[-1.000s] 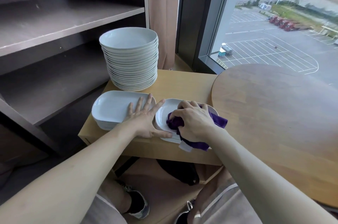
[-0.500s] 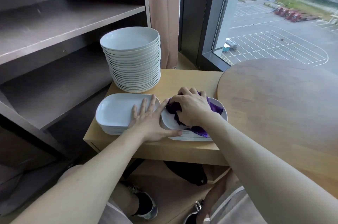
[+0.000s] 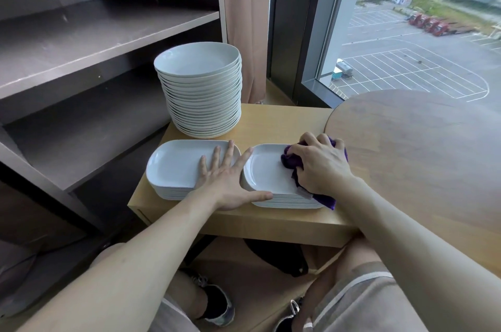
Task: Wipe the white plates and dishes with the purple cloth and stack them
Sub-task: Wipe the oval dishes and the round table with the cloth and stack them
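- Head view: wiping is the step in hand. The right hand [image 3: 322, 166] grips the bunched purple cloth [image 3: 290, 160], pressing it on the right end of the top dish [image 3: 265, 171] of the right-hand pile.
- The left hand [image 3: 225, 182] lies flat, fingers spread, on the left-hand pile [image 3: 173, 166], thumb against the other pile's near edge.
- The dish's long axis runs left to right, along the tabletop's [image 3: 282, 122] near edge.
- Next, likely: sweep leftward over the bare part, then stack the dish.

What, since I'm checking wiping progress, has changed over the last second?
The right hand, gripping the purple cloth, slid it across the top white rectangular dish toward its far right corner. The left hand stayed flat on the neighbouring rectangular stack; the tall stack of round white plates stayed put.
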Tool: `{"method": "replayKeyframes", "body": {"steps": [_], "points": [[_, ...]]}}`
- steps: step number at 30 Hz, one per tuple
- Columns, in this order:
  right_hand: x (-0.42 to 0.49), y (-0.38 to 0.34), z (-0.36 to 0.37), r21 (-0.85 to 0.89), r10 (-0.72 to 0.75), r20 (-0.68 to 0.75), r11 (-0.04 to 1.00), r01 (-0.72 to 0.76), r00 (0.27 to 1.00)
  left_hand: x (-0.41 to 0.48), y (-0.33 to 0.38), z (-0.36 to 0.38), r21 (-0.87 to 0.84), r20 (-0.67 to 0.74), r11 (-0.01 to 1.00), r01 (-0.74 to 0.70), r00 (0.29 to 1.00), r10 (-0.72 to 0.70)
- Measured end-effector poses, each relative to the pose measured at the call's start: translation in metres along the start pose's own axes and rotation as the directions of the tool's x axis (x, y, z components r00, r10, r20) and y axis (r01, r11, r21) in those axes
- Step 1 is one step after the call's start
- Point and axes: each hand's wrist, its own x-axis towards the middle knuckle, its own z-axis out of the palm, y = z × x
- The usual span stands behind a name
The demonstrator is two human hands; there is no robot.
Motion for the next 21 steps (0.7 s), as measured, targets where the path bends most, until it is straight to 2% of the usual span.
{"method": "replayKeyframes", "body": {"steps": [3,7,14,18,21], "points": [[-0.011,-0.003,-0.003,0.010,-0.007,0.049,1.000,0.007,0.999,0.000,0.000,0.001,0.001,-0.001,1.000,0.006,1.000,-0.006],[-0.022,-0.009,-0.002,0.066,-0.111,0.083,0.992,0.106,0.990,0.000,0.001,0.001,0.001,0.003,1.000,0.014,1.000,-0.014],[-0.005,-0.044,-0.007,0.193,-0.198,0.138,0.966,0.170,0.970,0.001,0.002,-0.001,-0.022,0.027,1.000,0.008,1.000,-0.007],[-0.002,-0.068,0.000,0.244,-0.114,0.061,0.965,0.096,0.992,0.002,0.001,-0.002,-0.025,0.037,1.000,-0.003,0.999,0.004],[-0.008,-0.079,0.005,0.218,-0.045,0.007,0.975,0.042,0.999,0.002,0.000,-0.003,-0.015,0.033,1.000,-0.006,0.999,0.006]]}}
